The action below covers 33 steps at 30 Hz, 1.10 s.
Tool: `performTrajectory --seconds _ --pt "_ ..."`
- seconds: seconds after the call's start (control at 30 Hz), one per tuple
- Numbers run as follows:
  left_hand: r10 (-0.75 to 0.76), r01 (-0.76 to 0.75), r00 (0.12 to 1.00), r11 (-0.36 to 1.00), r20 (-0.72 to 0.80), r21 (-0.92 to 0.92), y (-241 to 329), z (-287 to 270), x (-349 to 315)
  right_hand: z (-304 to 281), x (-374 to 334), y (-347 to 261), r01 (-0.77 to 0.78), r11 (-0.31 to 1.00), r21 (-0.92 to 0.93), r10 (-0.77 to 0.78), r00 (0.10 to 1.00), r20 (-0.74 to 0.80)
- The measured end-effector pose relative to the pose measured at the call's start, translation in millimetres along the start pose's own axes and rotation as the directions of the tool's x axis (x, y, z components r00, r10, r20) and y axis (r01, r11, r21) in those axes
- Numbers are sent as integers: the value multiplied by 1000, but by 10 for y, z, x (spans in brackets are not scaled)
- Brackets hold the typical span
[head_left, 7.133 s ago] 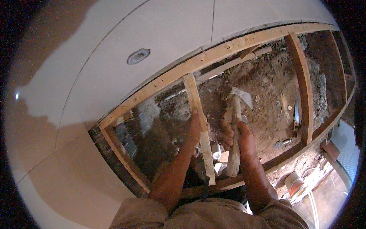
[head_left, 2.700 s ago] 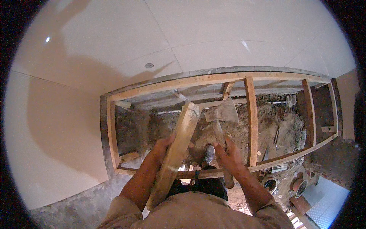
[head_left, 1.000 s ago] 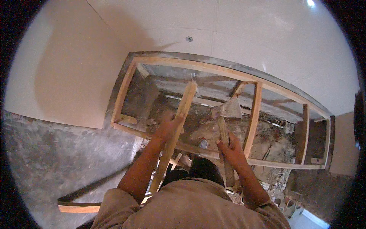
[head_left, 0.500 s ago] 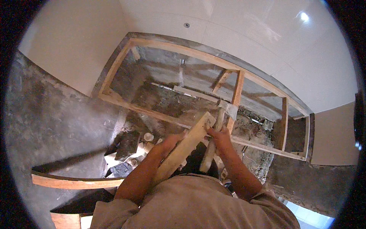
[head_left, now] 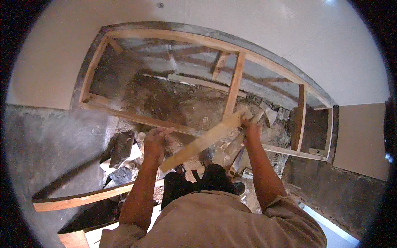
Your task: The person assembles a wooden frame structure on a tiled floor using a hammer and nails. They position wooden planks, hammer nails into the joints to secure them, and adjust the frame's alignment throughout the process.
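My right hand (head_left: 251, 129) is closed around the upper end of a pale wooden board (head_left: 202, 140) and the wooden handle of a hatchet (head_left: 270, 114). The hatchet's flared metal head points up and to the right, while its handle slants down behind the board. Leaning down to the left, the board's free end reaches close to my left wrist. My left hand (head_left: 155, 142) is off the board, fingers apart and a little blurred, above the near rail of a wooden frame (head_left: 182, 38). That long frame has crosspieces and stands in front of me.
Dirt and rubble (head_left: 165, 95) lie inside the frame, with a thin strip of wood (head_left: 202, 82) across them. A dark plastic bag (head_left: 121, 176) and scraps sit at lower left, beside a long plank (head_left: 82, 202). Pale wall panels (head_left: 264, 25) rise behind the frame.
My left hand has let go of the board and moved left. The board has swung flatter, its upper end shifting right with my right hand and the hatchet. My view has shifted too.
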<state>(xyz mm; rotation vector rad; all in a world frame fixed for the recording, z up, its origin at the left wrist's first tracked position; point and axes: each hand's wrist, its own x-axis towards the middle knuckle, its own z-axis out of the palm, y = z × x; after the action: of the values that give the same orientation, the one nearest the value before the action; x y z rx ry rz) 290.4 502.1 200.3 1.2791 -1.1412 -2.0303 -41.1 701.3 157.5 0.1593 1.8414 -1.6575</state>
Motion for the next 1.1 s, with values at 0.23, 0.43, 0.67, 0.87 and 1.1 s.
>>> performTrajectory --seconds 0.23,0.43,0.67,0.87,1.1 --pt "31 -39 983 998 180 40 -365 1555 389 -256 904 388 -151 987 61 150 989 21" --pt "-92 144 981 934 170 -327 -1096 2231 1127 -85 1184 706 -123 987 -106 113 989 -97" --pt "-110 118 993 906 42 -408 -925 2567 1161 99 682 358 -116 991 68 114 993 41" --pt "-13 26 998 974 60 -223 -803 2582 1158 -7 491 294 46 992 -121 -49 998 -26" --pt "-104 117 987 987 119 -106 -987 2584 1186 224 258 -45 245 952 -183 -211 959 190"
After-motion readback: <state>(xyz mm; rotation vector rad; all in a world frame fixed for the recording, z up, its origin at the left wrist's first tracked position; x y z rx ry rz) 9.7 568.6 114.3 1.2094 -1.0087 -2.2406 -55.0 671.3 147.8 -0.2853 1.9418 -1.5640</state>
